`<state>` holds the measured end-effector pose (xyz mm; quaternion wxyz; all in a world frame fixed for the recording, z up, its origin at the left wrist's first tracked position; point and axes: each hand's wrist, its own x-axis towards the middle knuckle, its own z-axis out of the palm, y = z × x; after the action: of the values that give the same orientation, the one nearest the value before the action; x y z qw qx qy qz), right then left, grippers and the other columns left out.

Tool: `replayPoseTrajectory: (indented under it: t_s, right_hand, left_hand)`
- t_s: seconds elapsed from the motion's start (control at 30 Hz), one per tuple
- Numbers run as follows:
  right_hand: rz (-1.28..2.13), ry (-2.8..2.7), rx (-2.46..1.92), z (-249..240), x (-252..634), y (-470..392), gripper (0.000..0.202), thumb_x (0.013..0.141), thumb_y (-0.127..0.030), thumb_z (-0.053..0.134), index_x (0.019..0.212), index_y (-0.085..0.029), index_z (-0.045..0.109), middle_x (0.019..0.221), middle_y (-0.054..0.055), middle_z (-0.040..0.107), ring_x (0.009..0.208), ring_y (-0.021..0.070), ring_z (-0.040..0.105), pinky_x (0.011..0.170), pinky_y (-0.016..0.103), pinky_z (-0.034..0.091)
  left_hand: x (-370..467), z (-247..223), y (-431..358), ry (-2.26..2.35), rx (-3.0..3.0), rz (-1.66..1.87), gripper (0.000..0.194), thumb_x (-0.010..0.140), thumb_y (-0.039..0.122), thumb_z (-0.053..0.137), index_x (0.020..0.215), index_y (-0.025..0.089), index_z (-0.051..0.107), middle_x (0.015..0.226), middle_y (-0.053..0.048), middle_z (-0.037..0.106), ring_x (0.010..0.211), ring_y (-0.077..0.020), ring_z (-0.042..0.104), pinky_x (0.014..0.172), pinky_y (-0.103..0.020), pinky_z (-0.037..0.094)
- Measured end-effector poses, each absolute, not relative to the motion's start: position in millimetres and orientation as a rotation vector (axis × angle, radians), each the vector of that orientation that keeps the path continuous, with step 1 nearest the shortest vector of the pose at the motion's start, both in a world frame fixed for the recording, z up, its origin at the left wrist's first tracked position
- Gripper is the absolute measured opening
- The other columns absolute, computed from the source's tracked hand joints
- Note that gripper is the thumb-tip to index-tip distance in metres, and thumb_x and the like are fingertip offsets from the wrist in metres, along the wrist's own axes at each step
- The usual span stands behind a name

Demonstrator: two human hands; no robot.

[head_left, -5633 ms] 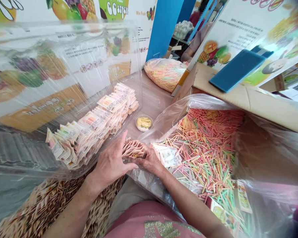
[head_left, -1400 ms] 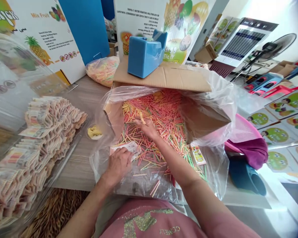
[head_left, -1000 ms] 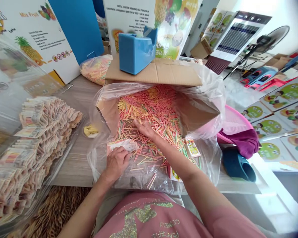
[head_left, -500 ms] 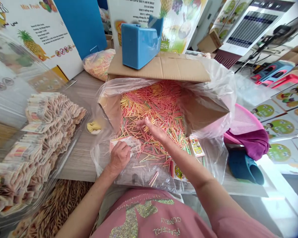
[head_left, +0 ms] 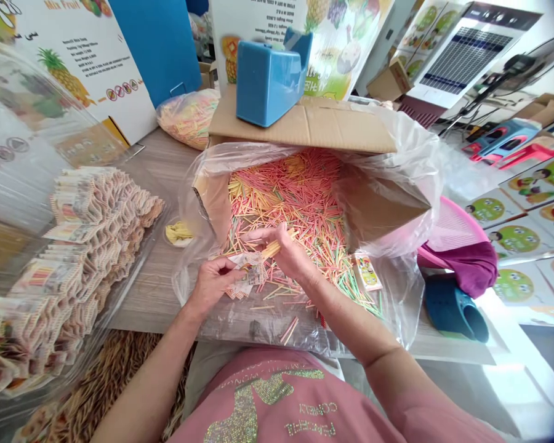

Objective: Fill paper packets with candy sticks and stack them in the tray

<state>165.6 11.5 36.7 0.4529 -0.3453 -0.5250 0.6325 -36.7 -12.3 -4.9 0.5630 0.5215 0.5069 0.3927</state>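
Note:
Pinched in my left hand (head_left: 211,283) is a small printed paper packet (head_left: 247,280), its mouth facing right. My right hand (head_left: 292,252) is closed around a bundle of thin yellow candy sticks (head_left: 272,248), whose ends are right at the packet's opening. I cannot tell whether any stick tips are inside it. Behind both hands lies a heap of pink, yellow and green candy sticks (head_left: 295,184), spilling out of a plastic-lined cardboard box (head_left: 212,200). A few loose sticks (head_left: 289,330) lie near the table's front edge.
Left stands a clear plastic bin with many packets (head_left: 74,246). A blue tape dispenser (head_left: 268,80) rests on the box flap. A small printed box (head_left: 367,272) lies at right, near a pink basket (head_left: 461,227) with a purple cloth (head_left: 466,264). A yellow item in a dish (head_left: 179,232) sits left.
My left hand has lifted the packet and turned its opening rightward. My right hand has come down from the heap toward the packet, with sticks gathered in its fingers.

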Motion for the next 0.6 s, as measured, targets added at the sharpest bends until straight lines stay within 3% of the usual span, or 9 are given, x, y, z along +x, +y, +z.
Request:
replayPoseTrajectory:
  t_s: [0.17,0.37,0.5,0.6]
  right_hand:
    - [1.467,-1.381,-0.776,46.8,161.6,10.3,0.082,0.096,-0.086,0.025,0.101,-0.026,0.081,0.124,0.010,0.074,0.128,0.0270,0.062,0.110,0.046,0.048]
    - [1.269,-1.780,-0.714,54.6,172.0,3.0,0.068,0.101,-0.076,0.037,0.107,-0.025,0.082,0.128,0.008,0.072,0.131,0.0266,0.059,0.121,0.049,0.037]
    - [1.396,-1.648,-0.663,59.3,179.4,0.3,0.063,0.091,-0.073,0.063,0.137,-0.030,0.069,0.132,0.008,0.071,0.124,0.0275,0.062,0.112,0.051,0.046]
    - [1.431,-1.490,-0.677,63.5,176.0,-1.6,0.072,0.088,-0.073,0.066,0.147,-0.032,0.060,0.132,0.008,0.070,0.122,0.0271,0.064,0.104,0.047,0.052]
  left_hand:
    - [-24.0,14.5,-14.9,1.067,1.045,0.998,0.024,0.054,0.031,0.094,0.064,0.018,0.076,0.066,0.001,0.073,0.059,-0.0115,0.063,0.060,-0.025,0.053]
    - [-9.1,11.0,-15.9,0.950,0.920,1.057,0.029,0.054,0.033,0.099,0.068,0.019,0.078,0.070,0.001,0.075,0.063,-0.0136,0.068,0.065,-0.029,0.060]
    - [3.5,5.8,-13.7,0.825,0.853,1.079,0.033,0.054,0.037,0.100,0.077,0.020,0.082,0.078,-0.001,0.079,0.070,-0.0162,0.072,0.069,-0.031,0.062]
    - [18.2,5.6,-11.4,0.749,0.814,1.059,0.039,0.052,0.038,0.100,0.084,0.022,0.083,0.084,-0.001,0.081,0.074,-0.0181,0.073,0.074,-0.035,0.064]
